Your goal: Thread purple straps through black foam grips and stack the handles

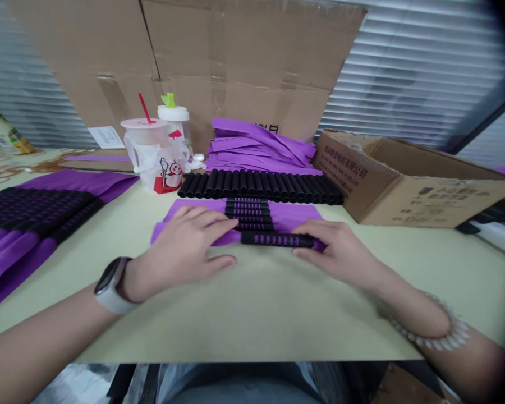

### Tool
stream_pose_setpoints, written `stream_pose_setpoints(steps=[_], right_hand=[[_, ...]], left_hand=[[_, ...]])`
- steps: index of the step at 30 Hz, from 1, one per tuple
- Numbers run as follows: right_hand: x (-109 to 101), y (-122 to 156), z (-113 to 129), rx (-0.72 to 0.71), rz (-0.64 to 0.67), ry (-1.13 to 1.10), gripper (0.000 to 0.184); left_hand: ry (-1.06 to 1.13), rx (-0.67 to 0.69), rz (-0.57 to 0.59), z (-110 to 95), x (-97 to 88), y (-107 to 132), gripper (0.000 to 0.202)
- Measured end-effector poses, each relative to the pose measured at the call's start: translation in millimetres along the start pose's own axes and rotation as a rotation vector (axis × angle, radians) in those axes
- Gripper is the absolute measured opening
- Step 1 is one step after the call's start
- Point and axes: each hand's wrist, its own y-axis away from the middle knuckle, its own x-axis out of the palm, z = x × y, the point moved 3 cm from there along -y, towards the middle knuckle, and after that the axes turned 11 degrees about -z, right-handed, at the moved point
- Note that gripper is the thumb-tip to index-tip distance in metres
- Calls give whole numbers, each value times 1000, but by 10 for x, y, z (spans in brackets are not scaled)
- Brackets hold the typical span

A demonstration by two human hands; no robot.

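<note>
Just in front of me lies a black slotted tube [278, 239] with purple material showing through its slots. My right hand [332, 247] pinches its right end, where purple strip sticks out, between thumb and fingers. My left hand [193, 238] rests over the purple strip [227, 238] coming from the tube's left end, thumb apart from the fingers; what lies under the palm is hidden. Directly behind, several similar black sleeves on purple strips [248, 210] lie side by side. Beyond them stretches a row of plain-looking black tubes [256, 185].
A heap of purple strips [256, 146] sits behind the tubes. An open cardboard box [374, 185] stands to the right. On the left are purple strips with black sleeves [37, 210], a cup with a red straw [149, 151] and a bottle [177, 120]. Cardboard [244, 62] backs the table.
</note>
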Motion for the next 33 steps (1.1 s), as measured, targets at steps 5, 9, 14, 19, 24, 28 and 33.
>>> stream_pose_setpoints(steps=[5, 9, 14, 19, 24, 28, 33], right_hand=[[128, 27, 143, -37, 49, 60, 30], [96, 40, 40, -50, 253, 148, 10], [188, 88, 63, -97, 327, 278, 6], [293, 138, 153, -141, 227, 281, 19], [336, 130, 114, -138, 130, 229, 12], [387, 109, 30, -112, 28, 202, 12], [408, 91, -1, -105, -24, 197, 9]], left_hand=[[59, -25, 48, -137, 110, 84, 30], [70, -71, 208, -71, 170, 100, 32], [14, -54, 241, -152, 211, 117, 30], [-51, -64, 201, -271, 224, 188, 21], [-74, -93, 163, -290, 248, 192, 19], [-111, -79, 117, -246, 297, 157, 20], [-185, 14, 85, -249, 333, 130, 19]])
